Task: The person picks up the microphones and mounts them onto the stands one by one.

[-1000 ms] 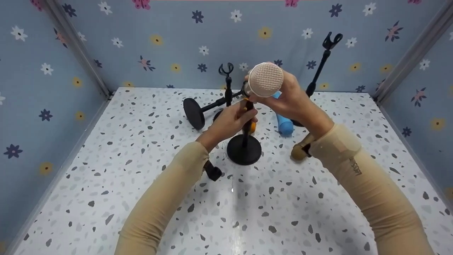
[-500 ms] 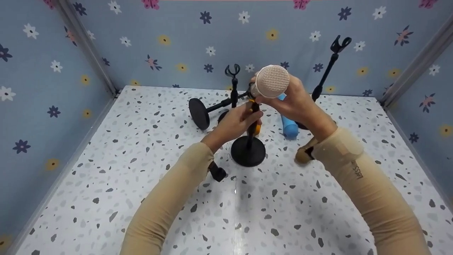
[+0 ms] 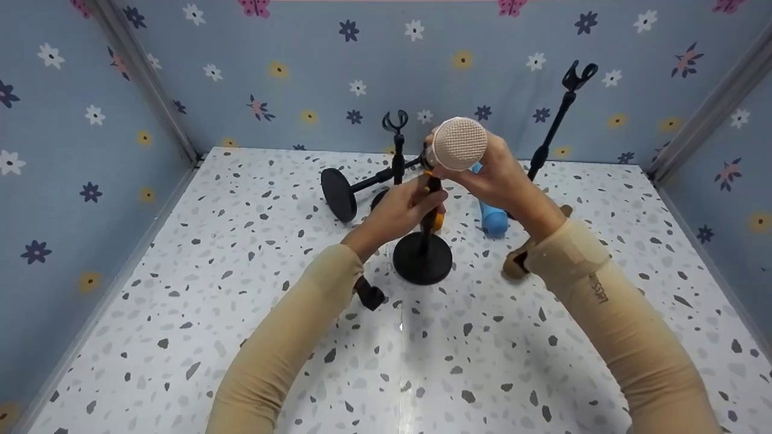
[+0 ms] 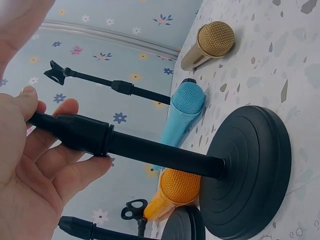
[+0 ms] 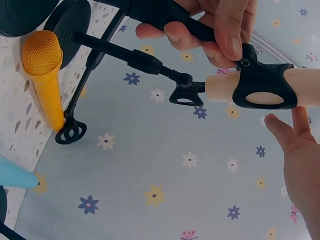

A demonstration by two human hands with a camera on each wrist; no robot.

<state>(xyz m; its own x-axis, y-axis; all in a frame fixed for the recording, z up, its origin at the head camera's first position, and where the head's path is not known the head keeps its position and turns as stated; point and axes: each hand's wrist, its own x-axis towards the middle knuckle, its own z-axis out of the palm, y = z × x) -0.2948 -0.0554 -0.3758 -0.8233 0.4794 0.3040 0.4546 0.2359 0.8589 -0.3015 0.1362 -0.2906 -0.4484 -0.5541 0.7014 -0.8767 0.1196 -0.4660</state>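
Note:
A cream microphone [image 3: 460, 143] with a mesh head sits in the black clip [image 5: 265, 85] on top of a short microphone stand [image 4: 165, 154]. My right hand [image 3: 500, 175] holds the microphone near its head, with part of the grip hidden behind it. My left hand [image 3: 395, 211] grips the stand's upper pole just below the clip, thumb and fingers around it. The stand is upright, its round base [image 3: 422, 259] on the table. In the right wrist view, the microphone's narrower end sticks out past the clip.
Behind my left hand, another stand [image 3: 339, 194] lies tipped and one [image 3: 396, 144] stands upright. A taller stand [image 3: 552, 123] is at back right. Blue [image 3: 494, 220], orange [image 4: 180, 187] and gold [image 4: 216, 39] microphones lie around. A black stand part [image 3: 369, 295] shows beside my left sleeve.
The view shifted slightly at first. Since half a second ago, my right hand and the microphone's head have dipped a little and moved slightly left. My left hand keeps its grip on the pole.

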